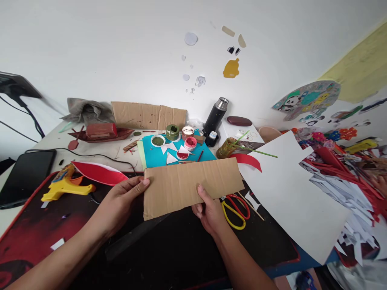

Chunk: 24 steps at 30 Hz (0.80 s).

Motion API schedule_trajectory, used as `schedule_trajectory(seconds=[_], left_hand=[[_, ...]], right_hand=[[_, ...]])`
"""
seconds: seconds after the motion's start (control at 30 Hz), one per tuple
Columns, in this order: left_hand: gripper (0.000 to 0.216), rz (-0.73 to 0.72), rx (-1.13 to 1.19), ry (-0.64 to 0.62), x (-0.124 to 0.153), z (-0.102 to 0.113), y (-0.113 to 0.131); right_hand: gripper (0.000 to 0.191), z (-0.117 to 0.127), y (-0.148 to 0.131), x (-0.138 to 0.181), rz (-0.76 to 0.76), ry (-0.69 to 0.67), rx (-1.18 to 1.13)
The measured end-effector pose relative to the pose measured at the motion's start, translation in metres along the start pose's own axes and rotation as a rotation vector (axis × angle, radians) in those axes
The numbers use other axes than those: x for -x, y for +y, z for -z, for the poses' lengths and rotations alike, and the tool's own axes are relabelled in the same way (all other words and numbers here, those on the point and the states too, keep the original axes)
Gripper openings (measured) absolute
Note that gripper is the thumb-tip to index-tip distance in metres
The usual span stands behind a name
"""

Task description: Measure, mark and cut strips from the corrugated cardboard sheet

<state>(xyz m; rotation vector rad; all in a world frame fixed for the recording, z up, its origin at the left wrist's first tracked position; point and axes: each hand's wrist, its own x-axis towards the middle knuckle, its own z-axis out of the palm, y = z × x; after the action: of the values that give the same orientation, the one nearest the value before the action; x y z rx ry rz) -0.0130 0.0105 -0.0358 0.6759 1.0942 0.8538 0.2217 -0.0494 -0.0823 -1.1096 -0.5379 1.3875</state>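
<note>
A long brown cardboard strip is held flat above the dark desk mat. My left hand grips its left end, thumb on top. My right hand pinches its lower edge near the middle, thumb on top and fingers underneath. Yellow-handled scissors lie just right of my right hand. A yellow glue gun rests on the mat to the left, beside a red curved paper piece.
A blue sheet at the back carries small pots of red and green paint and white triangles. Behind stand a black flask, another cardboard sheet and a brown model boat. A large white sheet and paper scraps fill the right. A dark tablet lies far left.
</note>
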Motion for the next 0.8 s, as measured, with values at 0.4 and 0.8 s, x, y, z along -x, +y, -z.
schedule_trajectory(seconds=[0.4,0.8], left_hand=[[0.052,0.101,0.015,-0.153,0.001,0.002,-0.010],[0.054,0.062,-0.039,-0.135,-0.002,0.006,-0.011]], right_hand=[[0.058,0.003,0.002,0.004,-0.003,-0.036,0.042],[0.063,0.001,0.002,0.005,-0.034,-0.081,0.011]])
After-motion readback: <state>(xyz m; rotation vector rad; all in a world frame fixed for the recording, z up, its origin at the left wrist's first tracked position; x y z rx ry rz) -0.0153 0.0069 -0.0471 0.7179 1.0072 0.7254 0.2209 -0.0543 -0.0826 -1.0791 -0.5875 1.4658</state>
